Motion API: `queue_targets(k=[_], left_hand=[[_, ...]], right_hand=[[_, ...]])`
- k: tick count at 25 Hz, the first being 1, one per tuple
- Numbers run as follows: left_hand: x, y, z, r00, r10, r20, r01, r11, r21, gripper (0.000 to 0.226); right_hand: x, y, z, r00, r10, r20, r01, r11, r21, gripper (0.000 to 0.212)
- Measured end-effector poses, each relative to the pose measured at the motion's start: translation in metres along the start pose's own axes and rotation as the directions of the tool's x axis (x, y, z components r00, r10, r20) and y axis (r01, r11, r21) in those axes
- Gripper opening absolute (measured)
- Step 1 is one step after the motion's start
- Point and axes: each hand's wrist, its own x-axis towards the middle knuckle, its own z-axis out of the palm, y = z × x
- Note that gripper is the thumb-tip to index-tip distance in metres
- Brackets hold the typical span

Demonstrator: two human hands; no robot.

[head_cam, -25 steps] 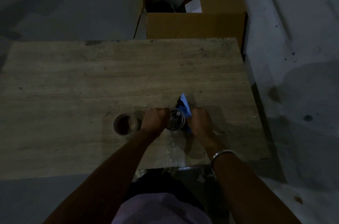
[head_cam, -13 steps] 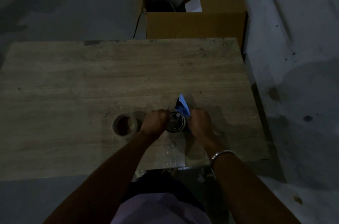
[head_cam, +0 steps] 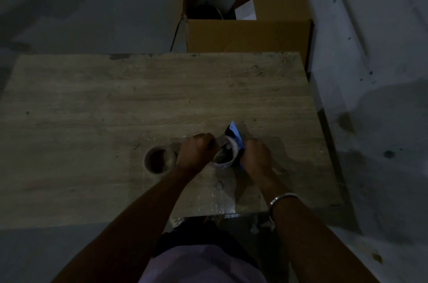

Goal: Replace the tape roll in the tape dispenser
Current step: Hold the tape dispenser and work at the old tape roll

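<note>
Hands low on the near right of the surface [head_cam: 92,102]: we curl our left hand [head_cam: 196,154] around the tape roll [head_cam: 225,154], right hand [head_cam: 256,157] gripping the blue tape dispenser [head_cam: 236,135]; spare roll [head_cam: 159,159] lies just left.

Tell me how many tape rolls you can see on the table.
2. One roll lies flat on the table, left of the left hand. The other roll is between both hands at the blue dispenser.
</note>
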Motion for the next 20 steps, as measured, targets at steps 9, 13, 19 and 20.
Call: queue_targets(k=[9,13,19,20], left_hand=[[0.017,0.008,-0.023,0.938,-0.326,-0.116,0.307,0.939,-0.155,0.018],[0.03,0.019,-0.03,0.884,-0.456,-0.106,0.418,0.87,-0.26,0.025],[0.034,0.033,-0.043,0.868,-0.488,-0.091,0.42,0.82,-0.389,0.022],[0.033,0.033,-0.045,0.872,-0.474,-0.117,0.396,0.827,-0.4,0.025]], right_hand=[[-0.004,-0.021,-0.031,0.96,-0.002,-0.28,0.145,0.86,0.489,0.029],[0.012,-0.041,-0.04,0.98,-0.198,0.004,0.169,0.848,0.502,0.1],[0.02,-0.054,-0.045,0.98,-0.191,-0.064,0.201,0.93,0.307,0.127],[0.02,-0.056,-0.044,0.978,-0.181,-0.103,0.203,0.939,0.277,0.123]])
